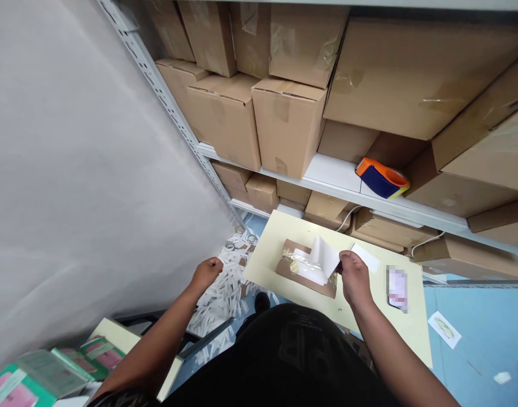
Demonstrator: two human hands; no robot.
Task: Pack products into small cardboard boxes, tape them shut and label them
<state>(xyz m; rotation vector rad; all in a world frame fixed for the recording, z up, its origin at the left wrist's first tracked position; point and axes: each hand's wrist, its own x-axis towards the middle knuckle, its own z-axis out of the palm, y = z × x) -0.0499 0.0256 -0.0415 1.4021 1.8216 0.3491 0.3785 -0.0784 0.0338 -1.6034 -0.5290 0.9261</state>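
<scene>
A flat cardboard package (286, 269) lies on the pale yellow table, with clear tape over parts of it. White paper (307, 268) covers its middle, and one sheet (324, 255) curls upward from it. At the package's right end, my right hand (355, 277) is closed with its fingertips on the edge of that raised sheet. My left hand (207, 273) is held in a fist off the table's left side, above a heap of white paper strips (225, 285) on the floor. Whatever that fist may hold is hidden.
The table (394, 333) also carries a phone (396, 288) and a white paper (366, 257). Shelves with stacked cardboard boxes (288, 124) rise behind it. An orange and blue tape dispenser (382, 177) sits on one shelf. Green and pink boxes (51, 373) are at lower left.
</scene>
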